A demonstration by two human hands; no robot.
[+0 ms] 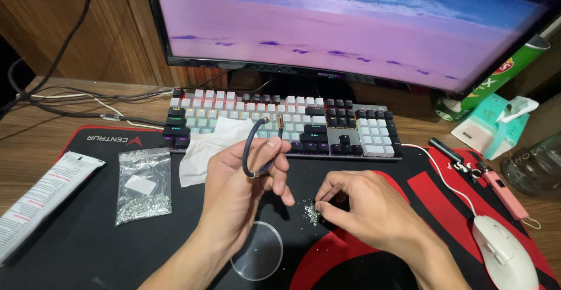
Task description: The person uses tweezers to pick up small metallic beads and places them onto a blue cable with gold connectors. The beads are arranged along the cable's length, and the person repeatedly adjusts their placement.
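My left hand (239,187) holds up a dark blue cord bracelet (252,147) with metal ends, pinched between thumb and fingers above the desk mat. My right hand (368,208) rests on the black and red mat (87,237), its fingertips pinching a thin tool over a small pile of tiny shiny stones (311,211). A clear round lid (257,250) lies on the mat just below my left hand.
A black and white keyboard (327,123) and a monitor (350,21) stand behind. A white tissue (204,147), a clear bag of stones (143,185) and a white tube (41,199) lie left. A white mouse (505,255), pink tool (502,190), tissue box (494,126) and jar (537,164) sit right.
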